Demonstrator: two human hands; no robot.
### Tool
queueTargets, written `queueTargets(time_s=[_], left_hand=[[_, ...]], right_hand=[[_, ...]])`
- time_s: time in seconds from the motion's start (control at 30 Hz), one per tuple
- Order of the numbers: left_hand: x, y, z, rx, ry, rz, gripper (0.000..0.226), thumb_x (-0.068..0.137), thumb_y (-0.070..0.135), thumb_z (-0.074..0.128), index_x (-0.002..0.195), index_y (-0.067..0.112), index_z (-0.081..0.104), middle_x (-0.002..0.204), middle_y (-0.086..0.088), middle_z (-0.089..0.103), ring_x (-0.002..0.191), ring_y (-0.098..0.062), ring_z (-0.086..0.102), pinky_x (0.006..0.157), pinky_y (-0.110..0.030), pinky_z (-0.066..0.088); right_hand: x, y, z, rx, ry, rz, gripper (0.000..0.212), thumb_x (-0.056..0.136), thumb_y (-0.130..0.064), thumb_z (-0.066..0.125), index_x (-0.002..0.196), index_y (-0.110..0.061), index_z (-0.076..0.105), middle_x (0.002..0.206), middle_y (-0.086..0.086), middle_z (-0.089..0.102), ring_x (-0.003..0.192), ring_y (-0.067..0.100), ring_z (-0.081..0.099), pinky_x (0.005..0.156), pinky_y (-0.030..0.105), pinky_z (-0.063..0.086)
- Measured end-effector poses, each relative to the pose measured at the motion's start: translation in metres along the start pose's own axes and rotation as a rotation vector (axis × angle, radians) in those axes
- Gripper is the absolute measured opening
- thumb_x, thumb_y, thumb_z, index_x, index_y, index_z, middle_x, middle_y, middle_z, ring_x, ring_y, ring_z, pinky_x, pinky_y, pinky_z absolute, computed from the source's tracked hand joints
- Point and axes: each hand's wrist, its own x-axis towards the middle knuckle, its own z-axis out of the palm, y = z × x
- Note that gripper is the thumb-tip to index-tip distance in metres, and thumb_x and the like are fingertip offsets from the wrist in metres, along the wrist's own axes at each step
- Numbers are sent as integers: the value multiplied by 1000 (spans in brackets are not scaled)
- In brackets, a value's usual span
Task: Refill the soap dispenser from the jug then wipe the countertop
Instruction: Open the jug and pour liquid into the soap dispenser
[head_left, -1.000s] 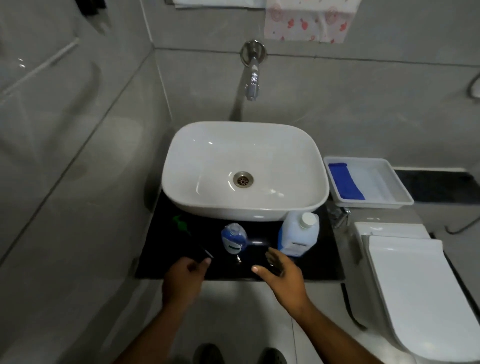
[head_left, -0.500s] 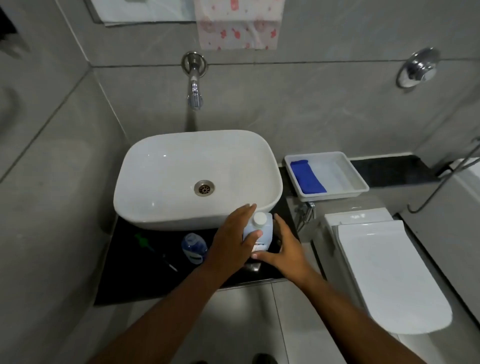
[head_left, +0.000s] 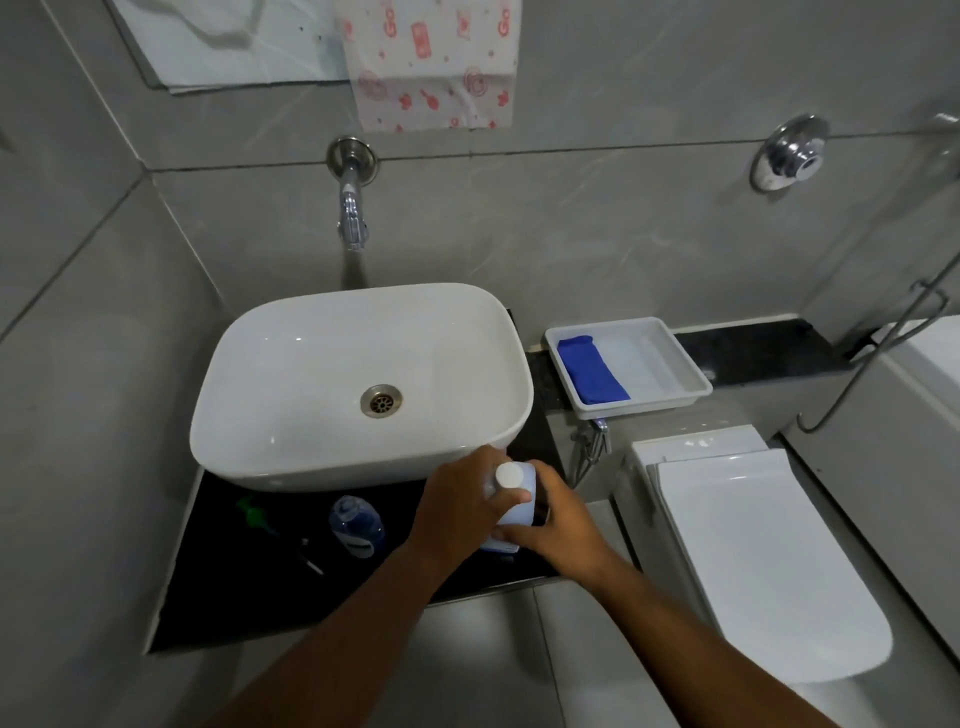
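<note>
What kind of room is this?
It looks like a small bathroom. There is a white oval ceramic basin under a chrome wall tap, and a white toilet with its lid shut beside the black countertop.

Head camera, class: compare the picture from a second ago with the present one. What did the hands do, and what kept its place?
Both hands moved from the counter's front edge to the white plastic jug with the round white cap. The left hand now grips its cap end, the right hand its lower side. The jug stands where it was. The blue soap dispenser, green pump and blue cloth in the white tray kept their places.
</note>
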Motion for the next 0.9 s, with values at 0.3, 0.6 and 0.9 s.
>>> queueTargets(time_s=[0.3, 0.6, 0.9], left_hand=[[-8, 10, 12, -261, 21, 0, 68, 68, 37, 82, 125, 37, 45, 126, 15, 51, 114, 1, 48, 104, -28, 42], [-12, 6, 13, -283, 68, -26, 69, 72, 29, 80, 129, 38, 42, 134, 14, 48, 123, -3, 45, 104, -23, 39], [-12, 10, 12, -315, 50, -135, 80, 62, 37, 85, 130, 33, 43, 129, 22, 45, 119, 4, 44, 97, -14, 40]], right_hand=[[-3, 3, -1, -37, 38, -28, 65, 72, -40, 80, 127, -26, 48, 120, -10, 61, 110, 5, 60, 89, 25, 56], [-2, 2, 1, -1, 41, -8, 68, 67, -50, 80, 125, -36, 48, 121, -15, 60, 110, -1, 58, 84, 14, 53], [-1, 3, 1, -23, 32, -20, 68, 69, -39, 82, 127, -28, 48, 121, -11, 60, 111, 2, 59, 86, 18, 54]])
